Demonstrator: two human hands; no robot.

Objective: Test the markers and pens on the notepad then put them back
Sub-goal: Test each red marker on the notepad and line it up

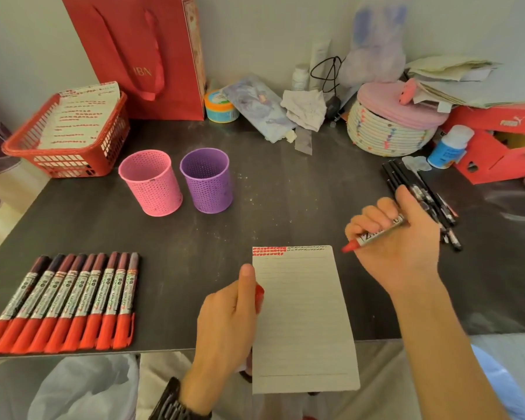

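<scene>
A lined notepad [303,316] lies at the table's front edge, with red and black test marks along its top. My right hand [403,247] grips an uncapped red marker [373,234], its red tip pointing left just beyond the pad's top right corner. My left hand [228,319] rests at the pad's left edge and holds a red cap [259,295]. Several capped red markers [64,301] lie in a row at the front left. Black pens [428,201] lie in a bunch at the right. A pink cup [150,183] and a purple cup [207,180] stand upright.
A red basket [103,147] with marked sheets sits at the back left, beside a red gift bag [140,53]. Clutter lines the back: a woven basket [388,131], a red shoebox [494,144], a blue bottle [449,147]. The dark table [285,192] ends just behind my wrists.
</scene>
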